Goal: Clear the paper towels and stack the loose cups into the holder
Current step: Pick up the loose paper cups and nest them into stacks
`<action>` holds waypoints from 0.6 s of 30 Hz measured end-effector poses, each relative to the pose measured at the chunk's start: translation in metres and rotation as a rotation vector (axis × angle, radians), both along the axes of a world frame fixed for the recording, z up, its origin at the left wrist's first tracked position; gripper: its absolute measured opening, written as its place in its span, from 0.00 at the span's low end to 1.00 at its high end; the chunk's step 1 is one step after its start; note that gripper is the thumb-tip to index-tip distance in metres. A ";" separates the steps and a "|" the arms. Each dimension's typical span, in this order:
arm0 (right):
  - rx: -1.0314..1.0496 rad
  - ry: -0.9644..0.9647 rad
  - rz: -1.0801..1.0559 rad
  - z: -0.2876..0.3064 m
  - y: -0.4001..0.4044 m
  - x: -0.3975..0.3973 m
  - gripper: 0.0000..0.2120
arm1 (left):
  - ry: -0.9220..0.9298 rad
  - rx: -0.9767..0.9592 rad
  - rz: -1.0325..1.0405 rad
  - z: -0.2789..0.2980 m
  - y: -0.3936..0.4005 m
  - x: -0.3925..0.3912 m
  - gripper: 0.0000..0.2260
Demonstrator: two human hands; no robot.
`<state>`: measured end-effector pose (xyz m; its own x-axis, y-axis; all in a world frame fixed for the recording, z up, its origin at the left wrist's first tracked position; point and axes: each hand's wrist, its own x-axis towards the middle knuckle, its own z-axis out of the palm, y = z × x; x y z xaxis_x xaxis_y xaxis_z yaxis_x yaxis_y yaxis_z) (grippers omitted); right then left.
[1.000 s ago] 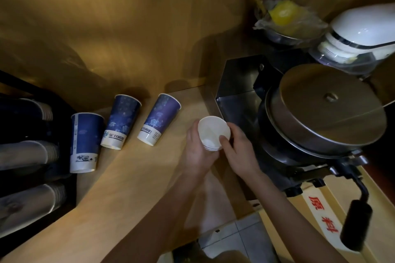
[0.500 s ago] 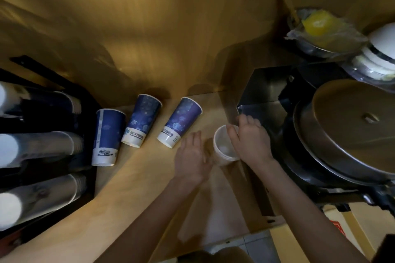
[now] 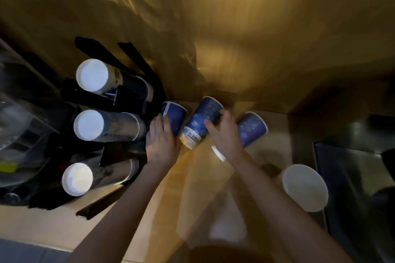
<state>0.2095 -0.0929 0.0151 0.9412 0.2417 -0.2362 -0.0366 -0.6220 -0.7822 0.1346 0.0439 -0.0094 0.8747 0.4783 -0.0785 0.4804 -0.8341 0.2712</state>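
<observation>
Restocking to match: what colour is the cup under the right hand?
Dark blue with a white base band, under the right hand: the middle cup, head view.

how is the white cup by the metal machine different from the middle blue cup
The white cup is plain, short and wide; the middle blue cup is tall, narrow and patterned, with print near its base. The white cup stands alone, untouched; the middle blue cup has the right hand closed on it and looks tilted. Both are on the wooden counter, mouths open.

hands (image 3: 193, 139) left white cup (image 3: 304, 187), now on blue cups (image 3: 199, 123).
</observation>
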 end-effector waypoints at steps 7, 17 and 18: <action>0.201 0.344 -0.347 -0.044 0.038 0.013 0.35 | 0.116 0.024 0.010 -0.028 0.014 0.004 0.31; 0.254 0.248 -0.308 -0.058 0.035 0.007 0.32 | 0.206 0.072 0.031 -0.040 0.006 0.002 0.30; 0.256 0.170 -0.257 -0.055 0.031 0.002 0.35 | 0.198 0.057 0.037 -0.041 0.005 0.002 0.30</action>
